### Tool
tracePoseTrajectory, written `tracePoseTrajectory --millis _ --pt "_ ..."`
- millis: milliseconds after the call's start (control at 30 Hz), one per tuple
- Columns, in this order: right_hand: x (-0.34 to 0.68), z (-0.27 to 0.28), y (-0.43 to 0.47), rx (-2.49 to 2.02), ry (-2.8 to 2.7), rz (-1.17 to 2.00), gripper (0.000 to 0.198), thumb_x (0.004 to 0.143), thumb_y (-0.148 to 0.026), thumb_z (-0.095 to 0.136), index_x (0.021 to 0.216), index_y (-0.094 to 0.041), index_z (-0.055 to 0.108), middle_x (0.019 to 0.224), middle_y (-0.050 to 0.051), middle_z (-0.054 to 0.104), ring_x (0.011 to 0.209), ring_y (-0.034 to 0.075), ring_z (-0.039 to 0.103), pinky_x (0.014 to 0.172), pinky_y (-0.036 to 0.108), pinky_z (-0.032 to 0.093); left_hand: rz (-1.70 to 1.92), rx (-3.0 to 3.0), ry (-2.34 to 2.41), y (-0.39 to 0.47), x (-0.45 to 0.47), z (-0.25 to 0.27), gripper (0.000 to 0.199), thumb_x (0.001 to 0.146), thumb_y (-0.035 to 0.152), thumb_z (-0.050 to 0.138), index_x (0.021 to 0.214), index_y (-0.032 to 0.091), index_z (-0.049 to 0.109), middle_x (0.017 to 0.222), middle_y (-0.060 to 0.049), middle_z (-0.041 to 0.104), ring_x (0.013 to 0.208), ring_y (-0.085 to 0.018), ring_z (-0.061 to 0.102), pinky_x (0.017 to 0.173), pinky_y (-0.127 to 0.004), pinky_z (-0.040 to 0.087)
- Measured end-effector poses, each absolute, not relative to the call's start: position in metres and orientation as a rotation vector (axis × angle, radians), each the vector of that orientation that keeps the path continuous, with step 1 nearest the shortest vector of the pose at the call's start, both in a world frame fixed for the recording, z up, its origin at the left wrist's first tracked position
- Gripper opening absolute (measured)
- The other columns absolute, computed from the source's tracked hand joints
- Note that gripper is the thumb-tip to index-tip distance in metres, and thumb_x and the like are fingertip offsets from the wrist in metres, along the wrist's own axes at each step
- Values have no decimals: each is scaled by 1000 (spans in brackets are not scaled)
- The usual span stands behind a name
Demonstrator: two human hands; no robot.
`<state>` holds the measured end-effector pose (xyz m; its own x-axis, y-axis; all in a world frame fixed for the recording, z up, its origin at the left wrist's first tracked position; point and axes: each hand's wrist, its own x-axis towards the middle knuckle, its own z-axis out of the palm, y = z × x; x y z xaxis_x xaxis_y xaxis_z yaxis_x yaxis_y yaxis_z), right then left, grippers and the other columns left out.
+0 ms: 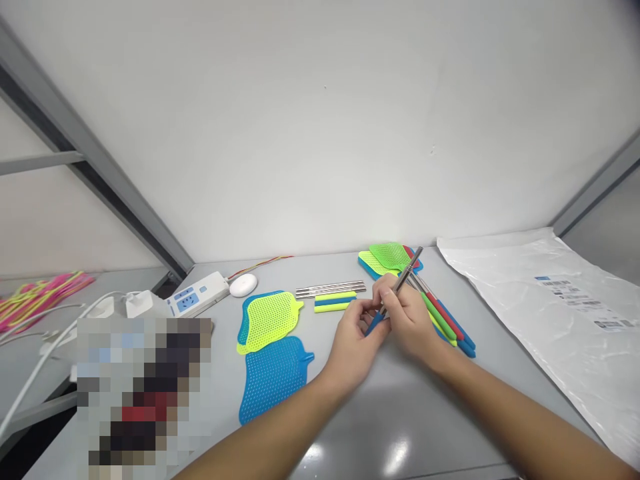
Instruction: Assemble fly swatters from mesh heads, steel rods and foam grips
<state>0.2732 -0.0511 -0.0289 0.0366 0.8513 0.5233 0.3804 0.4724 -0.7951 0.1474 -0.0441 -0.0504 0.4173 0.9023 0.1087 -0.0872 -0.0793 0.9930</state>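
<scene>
Both hands are at work above the grey table, near its middle, on a metal telescopic rod with a blue handle grip at its lower left end. The right hand has its fingers closed around the rod, which slants up toward the far right; the left hand has its fingers narrowed about the blue grip. The joint is partly covered by fingers, so how deeply the rod sits cannot be told. Beyond the left hand lie 3 loose handle sleeves, 2 yellow and 1 blue, with bare metal rods just past them. To the left, a yellow flyswatter head overlaps a blue flyswatter head, and a 2nd blue head lies on the near side. Beside the right hand, flyswatters with handles in green, red, blue and yellow lie bunched, heads to the far side. A white plastic mailer covers the right of the table; a white power strip and a round white device lie far left
</scene>
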Motion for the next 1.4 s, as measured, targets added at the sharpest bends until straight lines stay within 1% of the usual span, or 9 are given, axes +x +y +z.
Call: tracePoseTrajectory --millis 200,500,667,767,867,967,1067,1233,1400 --pt "274 -30 -52 -1121 -1674 380 26 95 -25 35 72 -20 45 73 0 48 68 14 47 65 29 36 945 1501 828 -47 145 -51 23 87 35 57 104 20 57 102 -6 62 87 -17 55 80 -30 43" --pt "266 -29 -54 -1192 -1824 387 24 96 -26 35 76 -20 46 76 2 52 71 16 49 66 29 36 990 1488 713 -49 144 -52 24 88 25 52 112 21 48 109 -8 58 101 -20 54 90 -35 42" --pt "261 -28 -58 -1185 -1836 543 24 98 -29 32 83 -20 49 79 2 56 73 16 53 66 28 38 1329 1627 729 -49 133 -52 46 83 17 51 127 26 40 125 -8 46 114 -21 45 100 -39 36" --pt "256 -31 -59 -1205 -1842 554 26 98 -32 33 78 -21 45 73 0 54 66 15 49 61 27 36 1522 1721 648 -48 128 -47 41 88 25 47 128 26 42 127 -8 44 117 -22 42 102 -40 34" --pt "250 -37 -58 -1166 -1926 639 25 98 -32 33 82 -20 48 79 2 58 70 15 52 64 27 38 1569 1738 618 -47 125 -39 33 93 32 41 125 25 48 120 -8 52 112 -22 49 97 -39 38" --pt "245 -43 -57 -1135 -1997 753 24 98 -30 35 83 -20 51 83 2 60 74 16 55 65 26 39 1506 1676 669 -45 124 -31 24 97 32 37 109 22 55 96 -5 61 92 -17 58 84 -33 44" --pt "243 -48 -55 -1179 -2001 803 21 96 -30 40 81 -20 51 80 2 60 71 15 55 62 25 37 1525 1545 755 -40 123 -23 23 98 35 36 97 21 54 77 -1 61 74 -12 58 73 -26 45" --pt "245 -51 -53 -1194 -1931 824 19 96 -35 41 89 -21 53 84 0 62 75 16 56 67 27 39 1594 1290 797 -26 119 -12 30 97 45 33 92 21 49 71 0 62 71 -13 61 69 -27 47" --pt "244 -53 -59 -1233 -1874 884 22 97 -35 37 84 -22 49 71 -2 56 61 14 51 57 25 35 1468 1185 832 -17 117 -10 34 95 49 37 81 19 47 76 -3 68 76 -17 66 71 -30 50"
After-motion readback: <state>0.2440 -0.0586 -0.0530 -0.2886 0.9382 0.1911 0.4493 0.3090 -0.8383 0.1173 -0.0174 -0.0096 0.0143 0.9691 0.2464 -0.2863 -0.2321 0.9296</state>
